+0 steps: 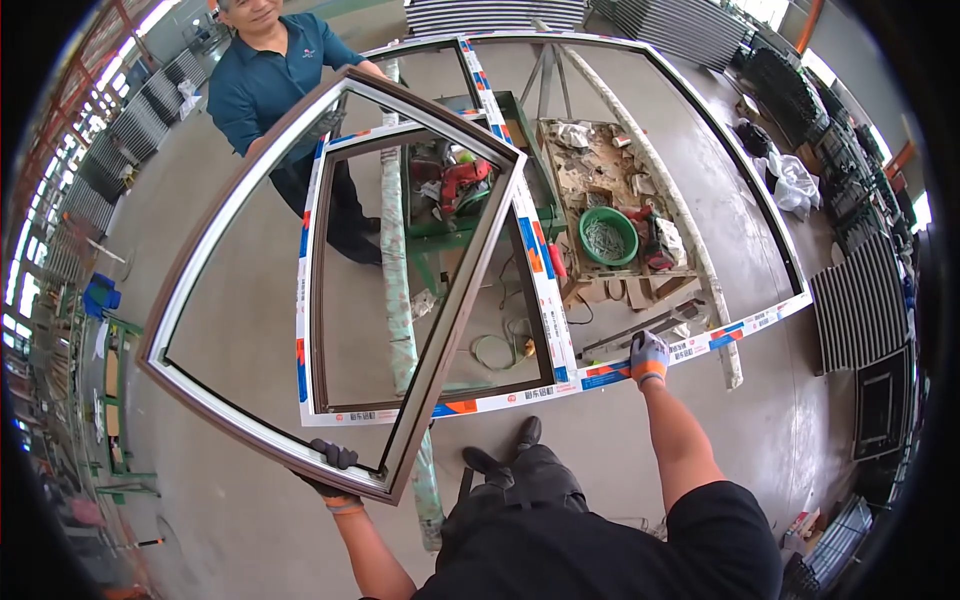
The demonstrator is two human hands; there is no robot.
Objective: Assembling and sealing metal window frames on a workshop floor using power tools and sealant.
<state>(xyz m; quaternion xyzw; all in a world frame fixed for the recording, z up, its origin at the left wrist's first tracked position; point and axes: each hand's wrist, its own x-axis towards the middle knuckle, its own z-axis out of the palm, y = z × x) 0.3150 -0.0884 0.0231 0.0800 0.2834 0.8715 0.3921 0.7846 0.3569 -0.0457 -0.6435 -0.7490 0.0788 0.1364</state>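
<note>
A brown and silver window sash point(454, 320) without glass is held tilted above a large window frame point(608, 376), which is covered in printed protective film. My left hand point(337, 466), in a dark glove, is closed round the sash's near edge. My right hand point(650, 358), in a grey and orange glove, grips the near rail of the large frame to the right of the sash. Across from me a person in a teal shirt point(265, 75) has a gloved hand point(326, 122) at the sash's far side. The large frame rests on wrapped support bars point(397, 250).
Beneath the frame stands a wooden stand point(570, 165) with a green basin point(608, 236) of small parts and a red tool point(640, 215). A green cart point(520, 150) holds a red power tool point(465, 185). Stacked profiles point(862, 300) line the right side. A cable point(490, 350) lies on the floor.
</note>
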